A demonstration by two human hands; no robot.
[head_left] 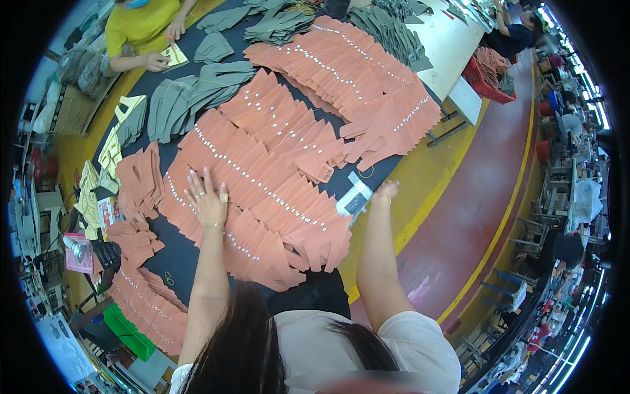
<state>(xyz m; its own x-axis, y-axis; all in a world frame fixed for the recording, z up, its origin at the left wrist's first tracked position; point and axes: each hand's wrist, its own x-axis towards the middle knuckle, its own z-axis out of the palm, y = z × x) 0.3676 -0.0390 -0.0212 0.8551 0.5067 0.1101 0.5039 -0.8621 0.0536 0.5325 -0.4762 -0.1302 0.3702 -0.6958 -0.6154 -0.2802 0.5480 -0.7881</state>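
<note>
Salmon-coloured cut pieces, looking like fabric or leather, lie fanned in overlapping rows [262,174] across a dark table, small white tags running along them in lines. My left hand [210,205] rests flat on the left part of these rows, fingers spread, with a tan wrap on one finger. At the table's right edge my right hand [387,190] is closed, its fingers curled in. Whatever it may hold is too small to make out. Just left of it sits a white-and-dark flat item [355,198], partly see-through, with a thin yellow loop near it.
Grey-green cut pieces [197,98] are stacked at the far side. Pale yellow pieces [111,144] lie at left. Across the table a person in yellow [141,29] handles a pale yellow piece. A red basket [485,82] and green bin [128,333] stand beside the table.
</note>
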